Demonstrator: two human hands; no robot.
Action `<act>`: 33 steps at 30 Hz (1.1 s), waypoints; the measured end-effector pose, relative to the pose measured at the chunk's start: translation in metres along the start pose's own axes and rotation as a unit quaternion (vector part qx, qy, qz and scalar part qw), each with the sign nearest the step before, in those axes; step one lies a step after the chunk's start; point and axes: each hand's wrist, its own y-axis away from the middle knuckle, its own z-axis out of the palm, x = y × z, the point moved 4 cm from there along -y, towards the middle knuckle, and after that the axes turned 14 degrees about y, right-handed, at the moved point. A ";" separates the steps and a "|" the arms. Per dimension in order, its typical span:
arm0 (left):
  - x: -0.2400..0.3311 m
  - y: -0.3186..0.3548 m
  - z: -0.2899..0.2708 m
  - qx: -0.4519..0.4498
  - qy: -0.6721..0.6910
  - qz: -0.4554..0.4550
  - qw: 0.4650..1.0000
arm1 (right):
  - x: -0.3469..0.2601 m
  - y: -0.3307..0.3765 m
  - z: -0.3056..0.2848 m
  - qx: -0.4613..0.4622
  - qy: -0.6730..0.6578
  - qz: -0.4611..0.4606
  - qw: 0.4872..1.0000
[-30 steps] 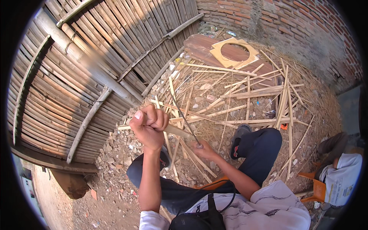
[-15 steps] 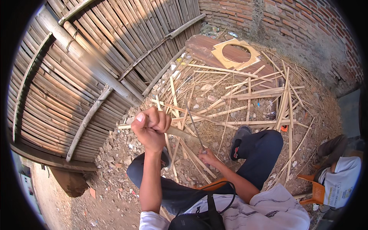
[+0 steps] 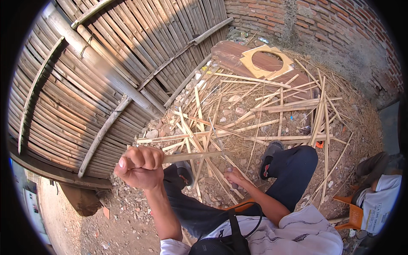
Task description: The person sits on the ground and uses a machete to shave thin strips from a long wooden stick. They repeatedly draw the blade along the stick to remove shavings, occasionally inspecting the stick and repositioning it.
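My left hand (image 3: 142, 166) is a closed fist, raised at the left, around one end of a flat bamboo strip (image 3: 191, 156). The strip reaches rightward across the space between my knees. Lower and nearer the middle, my right hand (image 3: 236, 176) is wrapped around the handle of a knife (image 3: 234, 185). Its long, thin blade points up and away, crossing the strip's line; whether blade and strip touch, I cannot tell. Beneath both hands, cut bamboo strips (image 3: 199, 138) lie crisscrossed on the ground.
A bamboo-slat fence (image 3: 114, 80) stands at the left and a brick wall (image 3: 331, 38) at the back. Cardboard with a round hole (image 3: 247, 63) lies on a brown board (image 3: 225, 53). At the right are an orange chair (image 3: 353, 214) and another person's sleeve (image 3: 378, 208).
My left hand has moved left and toward me, drawing the bamboo strip with it. My right hand, still around the knife, has shifted only slightly. The whole view has turned a little.
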 end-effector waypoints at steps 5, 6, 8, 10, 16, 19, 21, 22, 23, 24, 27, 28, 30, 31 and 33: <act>0.117 0.018 0.035 -0.048 -0.016 0.159 0.986 | -0.117 0.026 -0.028 0.066 0.197 -0.184 0.961; 0.136 0.021 0.042 -0.068 0.009 0.160 0.985 | -0.118 0.016 -0.048 0.092 0.209 -0.159 0.961; 0.194 0.045 0.066 -0.069 -0.019 0.224 0.972 | -0.125 0.000 -0.083 0.118 0.233 -0.097 0.961; 0.212 0.065 0.064 -0.068 -0.006 0.209 0.976 | -0.132 0.000 -0.107 0.159 0.264 -0.065 0.949; 0.223 0.091 0.027 -0.026 -0.003 0.269 0.963 | -0.183 0.031 -0.081 0.195 0.297 -0.170 0.919; 0.204 0.084 0.024 -0.032 0.033 0.269 0.962 | -0.229 0.062 -0.053 0.175 0.358 -0.276 0.875; 0.208 0.085 0.028 -0.055 0.062 0.254 0.964 | -0.247 0.061 -0.054 0.152 0.397 -0.248 0.871; 0.217 0.089 0.034 -0.059 0.063 0.272 0.958 | -0.246 0.051 -0.071 0.167 0.401 -0.216 0.874; 0.237 0.100 0.044 -0.066 0.064 0.289 0.953 | -0.243 0.038 -0.089 0.183 0.403 -0.186 0.877; 0.257 0.111 0.053 -0.073 0.067 0.307 0.946 | -0.231 0.019 -0.120 0.209 0.390 -0.146 0.885; 0.288 0.138 0.064 -0.122 -0.094 0.319 0.935 | -0.161 -0.041 -0.206 0.279 0.331 -0.013 0.902; 0.307 0.149 0.072 -0.131 -0.108 0.312 0.935 | -0.143 -0.043 -0.219 0.282 0.288 0.033 0.915; 0.357 0.185 0.059 -0.089 -0.168 0.380 0.906 | -0.091 -0.054 -0.261 0.278 0.120 0.066 0.951; 0.382 0.208 0.054 -0.046 -0.230 0.434 0.870 | -0.086 -0.058 -0.258 0.270 0.061 0.052 0.959; 0.405 0.227 0.044 -0.009 -0.301 0.449 0.842 | -0.071 -0.057 -0.255 0.254 -0.056 0.033 0.965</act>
